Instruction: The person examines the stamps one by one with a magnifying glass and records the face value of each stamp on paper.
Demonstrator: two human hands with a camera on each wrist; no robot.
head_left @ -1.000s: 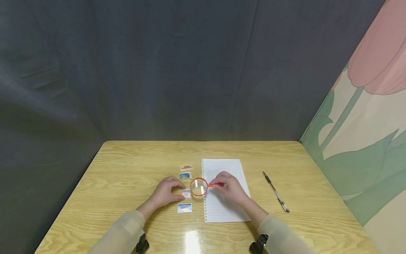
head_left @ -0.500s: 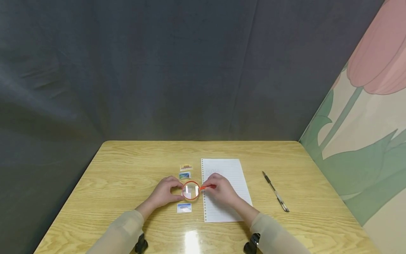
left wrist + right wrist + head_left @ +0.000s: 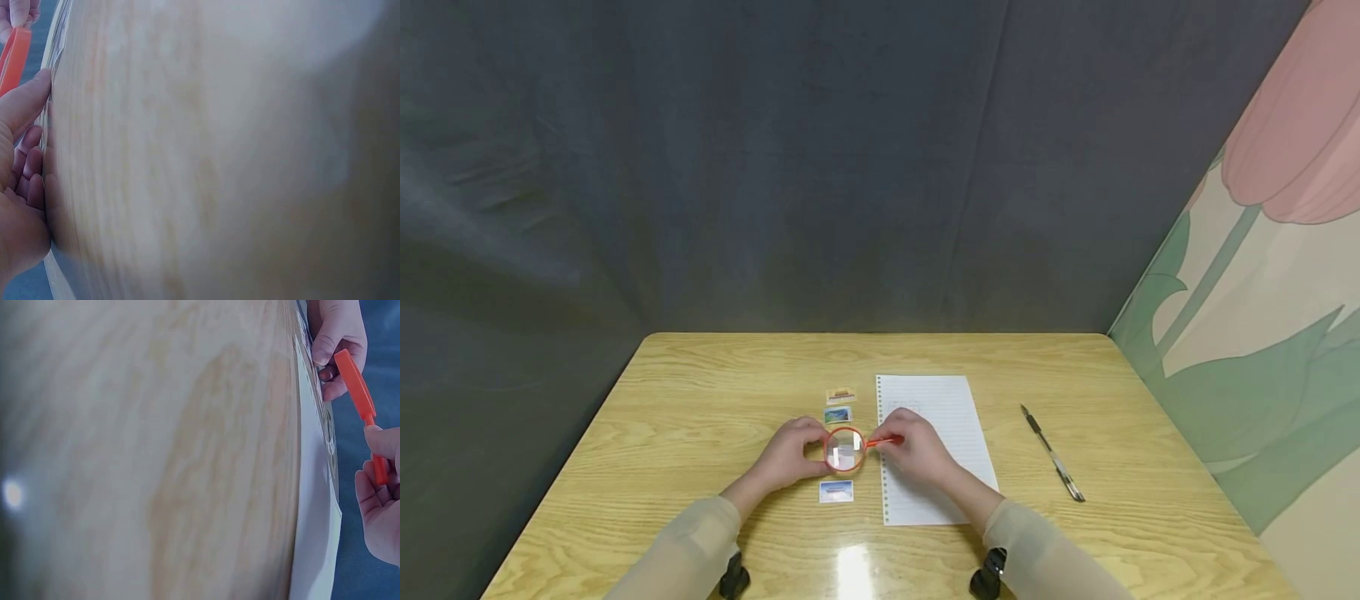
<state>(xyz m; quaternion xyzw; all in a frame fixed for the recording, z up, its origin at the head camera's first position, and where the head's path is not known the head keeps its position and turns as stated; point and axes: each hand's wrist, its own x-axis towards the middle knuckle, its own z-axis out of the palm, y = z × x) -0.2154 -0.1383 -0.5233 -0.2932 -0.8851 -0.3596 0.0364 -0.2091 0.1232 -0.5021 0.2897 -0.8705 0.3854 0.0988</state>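
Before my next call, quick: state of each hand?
Left hand: open, thumb and forefinger spread apart; contact unclear.
Right hand: holding the round, red-rimmed clear magnifying glass by its handle.

Column of cards (image 3: 838, 414) on table (image 3: 715, 383); sheet (image 3: 951, 408) to its right, pen (image 3: 1054, 455) right of sheet. Magnifier (image 3: 845, 450) over column, behind nearest card (image 3: 837, 492), between left hand (image 3: 792, 454) and right hand (image 3: 916, 450); right hand above sheet. Curtain (image 3: 850, 167) behind table

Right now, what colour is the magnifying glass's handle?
The handle is orange-red; it shows best in the right wrist view.
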